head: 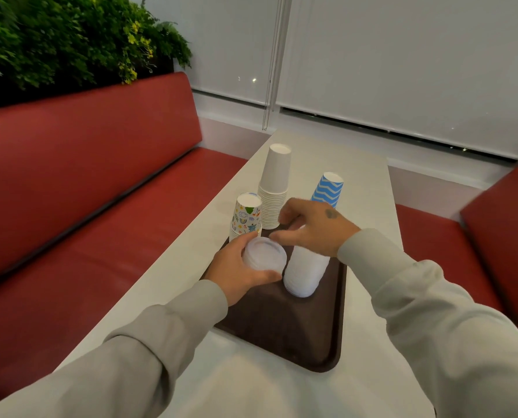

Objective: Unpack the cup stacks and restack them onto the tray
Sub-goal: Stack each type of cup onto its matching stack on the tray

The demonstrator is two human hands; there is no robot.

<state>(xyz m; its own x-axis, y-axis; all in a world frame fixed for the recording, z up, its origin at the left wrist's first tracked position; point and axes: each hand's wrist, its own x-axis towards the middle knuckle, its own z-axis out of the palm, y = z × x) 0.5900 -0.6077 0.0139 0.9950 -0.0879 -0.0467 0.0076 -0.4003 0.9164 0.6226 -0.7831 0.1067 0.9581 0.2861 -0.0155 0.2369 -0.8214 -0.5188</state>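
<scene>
- Head view: my left hand curls round a white stack, over the tray.
- Under my right hand a second stack stands on the tray; whether that hand grips, I cannot tell.
- The paper cups seem light and crushable: hold the sides gently.

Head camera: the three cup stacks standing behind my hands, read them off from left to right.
patterned cup stack → tall white cup stack → blue wavy cup stack
</scene>
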